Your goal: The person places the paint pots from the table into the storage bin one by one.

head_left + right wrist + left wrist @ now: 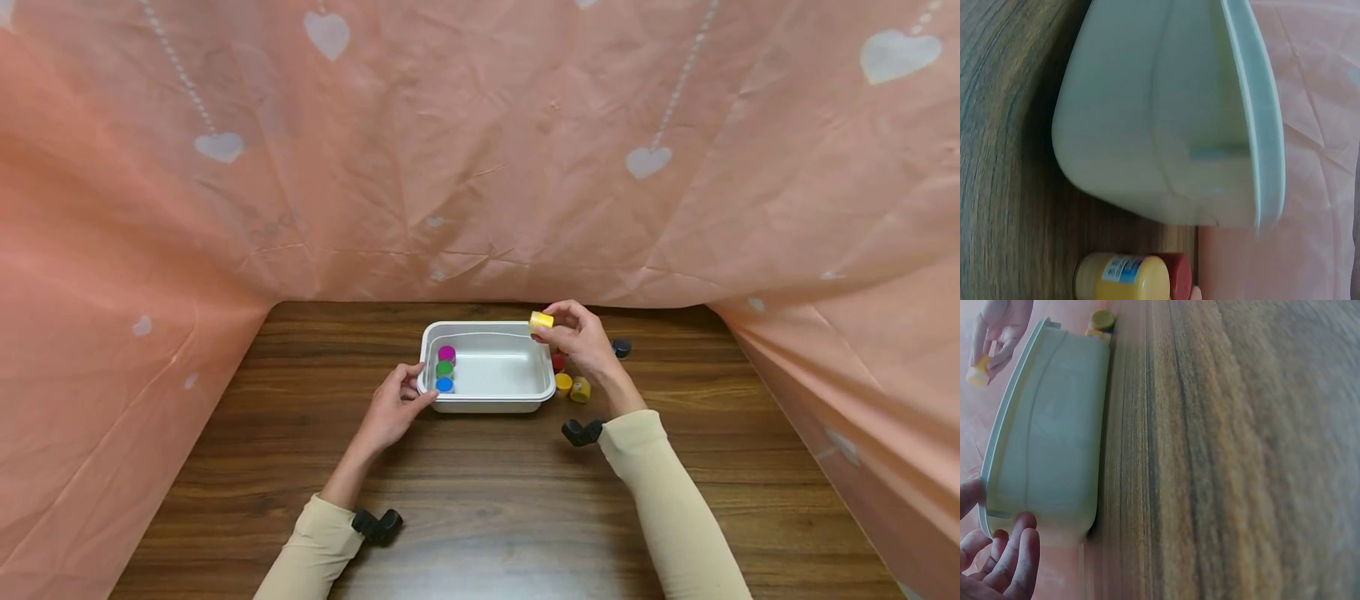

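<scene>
My left hand [393,408] grips the front left corner of a white plastic tub [491,407], thumb at the rim and fingers against the outer wall. Above the tub's back right corner, my right hand [583,337] pinches a small yellow jar [541,322] between thumb and fingers; the left wrist view shows this jar [979,372] tilted. Inside the tub, along its left wall, stand three small jars in a row: one with a magenta lid [447,353], one green [445,368] and one blue [445,385].
Right of the tub sit a jar with a yellow-orange lid [563,383], a yellow jar [581,390], a red one [558,362] partly hidden, and a black-lidded one [621,347]. A pink curtain [480,208] hangs behind the wooden table [480,500].
</scene>
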